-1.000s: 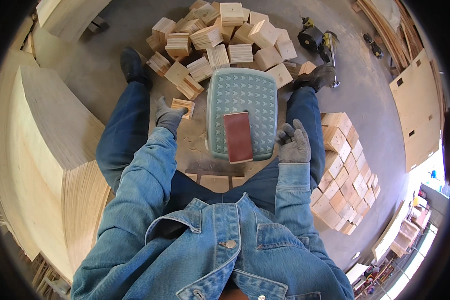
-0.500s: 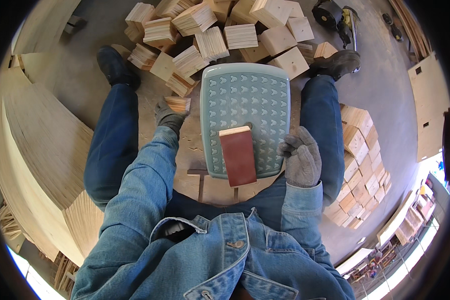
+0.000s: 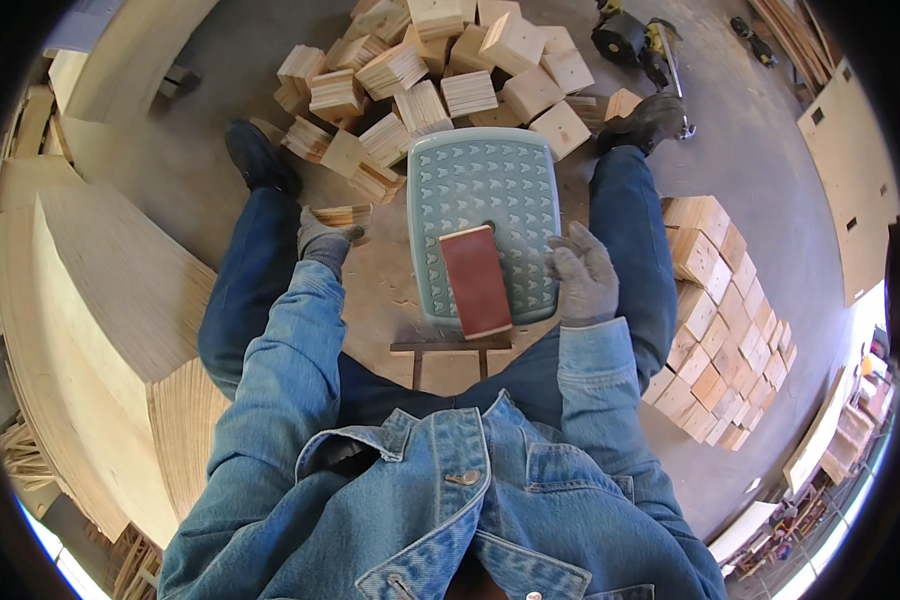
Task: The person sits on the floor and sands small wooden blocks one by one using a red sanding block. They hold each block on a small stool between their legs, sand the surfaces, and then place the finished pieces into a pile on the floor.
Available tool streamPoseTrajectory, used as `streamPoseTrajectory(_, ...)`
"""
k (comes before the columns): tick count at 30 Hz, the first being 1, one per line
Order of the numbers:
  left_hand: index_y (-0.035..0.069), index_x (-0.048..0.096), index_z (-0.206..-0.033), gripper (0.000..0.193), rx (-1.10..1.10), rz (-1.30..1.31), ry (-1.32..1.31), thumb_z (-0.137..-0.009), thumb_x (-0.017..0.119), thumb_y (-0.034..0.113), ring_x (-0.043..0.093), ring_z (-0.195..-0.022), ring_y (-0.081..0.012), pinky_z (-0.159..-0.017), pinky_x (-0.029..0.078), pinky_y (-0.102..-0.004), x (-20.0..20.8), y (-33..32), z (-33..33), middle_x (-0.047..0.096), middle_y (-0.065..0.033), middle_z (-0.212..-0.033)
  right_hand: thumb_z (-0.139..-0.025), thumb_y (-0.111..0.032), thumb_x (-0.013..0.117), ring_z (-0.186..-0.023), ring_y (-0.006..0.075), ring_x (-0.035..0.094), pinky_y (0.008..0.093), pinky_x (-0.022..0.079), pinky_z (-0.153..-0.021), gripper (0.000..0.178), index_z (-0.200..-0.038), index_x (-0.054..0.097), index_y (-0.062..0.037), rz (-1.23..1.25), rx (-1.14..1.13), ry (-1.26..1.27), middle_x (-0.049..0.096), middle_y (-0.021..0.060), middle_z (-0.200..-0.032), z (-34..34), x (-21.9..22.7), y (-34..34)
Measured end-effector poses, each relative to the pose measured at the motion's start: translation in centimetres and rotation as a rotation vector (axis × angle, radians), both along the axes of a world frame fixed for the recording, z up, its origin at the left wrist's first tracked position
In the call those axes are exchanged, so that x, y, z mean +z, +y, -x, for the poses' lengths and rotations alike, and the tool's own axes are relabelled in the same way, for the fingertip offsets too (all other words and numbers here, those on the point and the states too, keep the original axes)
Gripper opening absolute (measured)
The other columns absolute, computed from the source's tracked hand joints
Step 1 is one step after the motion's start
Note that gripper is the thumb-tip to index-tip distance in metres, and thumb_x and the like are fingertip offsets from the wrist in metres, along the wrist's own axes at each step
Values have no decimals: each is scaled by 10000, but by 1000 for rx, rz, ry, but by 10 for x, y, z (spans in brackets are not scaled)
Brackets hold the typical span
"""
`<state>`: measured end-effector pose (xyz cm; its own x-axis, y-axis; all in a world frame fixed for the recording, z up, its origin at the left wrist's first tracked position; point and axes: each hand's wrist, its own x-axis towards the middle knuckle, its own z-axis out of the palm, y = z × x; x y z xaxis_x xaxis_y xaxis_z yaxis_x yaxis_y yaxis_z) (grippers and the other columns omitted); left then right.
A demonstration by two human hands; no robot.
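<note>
My left hand [image 3: 322, 242], in a grey glove, is closed around the edge of a layered wood block [image 3: 343, 216] low between my knees, left of the stool. Glove and wrist hide part of that block. Over the right side of the stool hovers my gloved right hand [image 3: 583, 275], fingers loosely bent and apart, with nothing visible in it. The pale blue-green plastic stool [image 3: 440, 165] has a raised pattern on its top. On it lies a rectangular block with a reddish-brown face [image 3: 477, 283], tilted slightly and overhanging the near edge.
Beyond the stool lies a loose heap of wood blocks [image 3: 440, 60]. A neat stack of blocks [image 3: 715, 340] stands right of my right leg. Large plywood sheets [image 3: 110, 290] rise at my left. A black and yellow tool [image 3: 625, 38] rests at the far right.
My left hand has shifted slightly left with the wood block. The right hand stays near the stool's right edge. The whole view has shifted a little.
</note>
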<state>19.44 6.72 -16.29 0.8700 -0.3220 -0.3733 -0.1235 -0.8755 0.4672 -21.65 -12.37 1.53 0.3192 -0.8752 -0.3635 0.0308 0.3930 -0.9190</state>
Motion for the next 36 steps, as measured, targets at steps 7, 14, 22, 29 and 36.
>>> streamPoseTrajectory(7,-94,348,-1570,1188,3,464,56,-653,997,291,613,-1292,-316,-1062,511,-330,143,-9,36,591,-236,-1432,-866,-426,841,-1357,410,545,473,442,-1144,923,-1590,409,-49,661,532,772,519,249,-1516,-20,50,37)
streamPoseTrajectory(14,83,464,-1563,779,163,955,697,-860,794,150,637,-1198,-236,-960,541,-386,209,31,81,625,-103,-1403,-860,-586,787,-1516,397,371,535,285,-1243,1068,-1673,262,-135,633,806,1111,307,149,-1699,-50,78,69)
streamPoseTrajectory(22,99,489,-1543,689,47,1143,945,-892,714,103,640,-1243,-264,-1010,542,-423,227,40,112,626,-97,-1418,-872,-490,755,-1494,418,396,521,329,-1230,1031,-1691,225,-158,623,839,1152,283,136,-1715,-65,67,81)
streamPoseTrajectory(29,103,469,-1551,630,24,1129,991,-947,639,159,643,-1240,-276,-954,582,-437,226,21,126,618,-114,-1417,-808,-343,850,-1435,426,476,440,387,-1218,1021,-1636,324,-59,580,525,898,406,234,-1622,-36,38,65)
streamPoseTrajectory(36,87,482,-1524,568,77,1163,1128,-975,615,139,623,-1271,-363,-963,597,-503,202,5,127,588,-188,-1437,-797,-112,889,-1254,295,651,364,549,-1059,867,-1538,463,34,253,154,279,606,216,-1448,3,39,48)
